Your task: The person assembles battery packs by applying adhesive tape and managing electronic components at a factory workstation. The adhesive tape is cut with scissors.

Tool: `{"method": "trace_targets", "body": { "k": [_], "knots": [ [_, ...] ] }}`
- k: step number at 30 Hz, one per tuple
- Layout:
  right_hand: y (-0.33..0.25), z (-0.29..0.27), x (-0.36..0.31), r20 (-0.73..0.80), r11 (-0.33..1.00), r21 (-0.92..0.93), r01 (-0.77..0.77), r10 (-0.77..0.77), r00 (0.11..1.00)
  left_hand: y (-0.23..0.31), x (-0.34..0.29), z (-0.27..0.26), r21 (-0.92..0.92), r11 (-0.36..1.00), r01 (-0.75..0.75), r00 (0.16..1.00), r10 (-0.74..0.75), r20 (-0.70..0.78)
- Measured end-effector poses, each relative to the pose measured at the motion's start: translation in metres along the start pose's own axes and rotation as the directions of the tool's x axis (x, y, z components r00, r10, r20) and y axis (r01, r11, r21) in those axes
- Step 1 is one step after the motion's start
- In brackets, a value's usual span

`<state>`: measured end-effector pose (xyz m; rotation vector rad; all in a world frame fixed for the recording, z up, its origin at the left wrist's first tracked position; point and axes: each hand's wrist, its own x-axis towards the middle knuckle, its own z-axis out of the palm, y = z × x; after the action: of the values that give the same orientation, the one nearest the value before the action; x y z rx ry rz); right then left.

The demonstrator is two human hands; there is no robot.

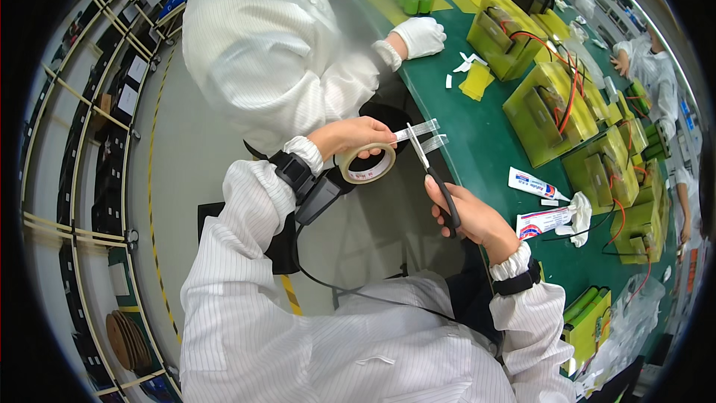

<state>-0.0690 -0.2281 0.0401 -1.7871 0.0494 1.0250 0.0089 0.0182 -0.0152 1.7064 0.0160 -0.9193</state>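
Note:
My left hand (pixel 353 139) is closed on a roll of clear tape (pixel 368 165), and a free strip of tape (pixel 418 130) reaches out from it toward the table edge. My right hand (pixel 468 213) grips a pair of scissors (pixel 434 177) with black handles. Their metal blades lie across the strip, close to my left fingertips. Some shorter strip ends (pixel 435 142) show just beyond the blades; whether they are cut through, I cannot tell. Both hands are held off the near edge of the green table (pixel 477 153).
Yellow-wrapped battery packs (pixel 550 113) with red and black wires line the table's right. Two white tubes, one a glue-like tube (pixel 534 183), lie near crumpled tissue (pixel 580 216). A co-worker's gloved hand (pixel 420 36) rests on the table's far left edge. Shelving (pixel 82 179) stands at left.

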Motion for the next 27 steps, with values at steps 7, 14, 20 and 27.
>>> {"method": "trace_targets", "body": {
  "k": [7, 14, 20, 27],
  "knots": [
    [0.014, 0.003, 0.018, -0.144, 0.989, -0.034, 0.144, -0.148, 0.978, 0.004, -0.004, 0.003, 0.037, 0.999, -0.033, 0.999, 0.035, -0.042],
    [0.026, 0.013, 0.018, -0.115, 0.991, -0.058, 0.123, -0.129, 0.985, 0.005, -0.018, -0.005, 0.272, 0.962, 0.005, 0.999, -0.015, 0.034],
    [0.050, 0.027, -0.001, 0.169, 0.986, -0.015, 0.165, -0.160, 0.973, -0.023, -0.039, -0.031, 0.109, 0.993, 0.043, 0.996, -0.034, -0.083],
    [0.078, -0.005, -0.072, 0.237, 0.940, 0.321, 0.119, -0.202, 0.950, 0.031, 0.010, -0.008, -0.071, 0.996, -0.062, 0.987, 0.051, -0.150]
  ]
}}
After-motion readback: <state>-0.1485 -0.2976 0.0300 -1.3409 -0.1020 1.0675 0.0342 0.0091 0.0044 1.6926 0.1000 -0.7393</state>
